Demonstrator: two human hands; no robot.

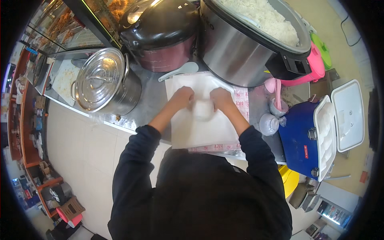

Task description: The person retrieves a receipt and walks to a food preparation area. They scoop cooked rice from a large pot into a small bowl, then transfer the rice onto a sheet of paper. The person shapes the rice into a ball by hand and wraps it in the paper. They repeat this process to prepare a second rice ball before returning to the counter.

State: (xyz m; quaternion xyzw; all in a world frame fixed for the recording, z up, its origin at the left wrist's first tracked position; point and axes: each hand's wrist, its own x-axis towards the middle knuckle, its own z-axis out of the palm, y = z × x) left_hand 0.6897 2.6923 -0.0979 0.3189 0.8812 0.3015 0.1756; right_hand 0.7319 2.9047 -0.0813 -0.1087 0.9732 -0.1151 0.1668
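Observation:
Between my two hands is a small white bundle (204, 110), blurred, apparently wrapped in paper. My left hand (183, 97) is curled at its left side, with the fingertips partly hidden. On the opposite side my right hand (221, 99) grips it with bent fingers. Both hands are over a stack of white wrapping paper (207, 133) on the metal counter. Sheets with red print (242, 102) show along the stack's right and front edges. A white rice paddle (181, 70) lies just beyond the paper.
A large rice cooker (237, 57) full of cooked rice (258, 18) stands behind the paper. Left of it are a dark-lidded pot (168, 57) and a lidded steel pot (102, 81). At right sit bowls (269, 124), a pink scoop (277, 96) and an open blue cooler box (300, 135).

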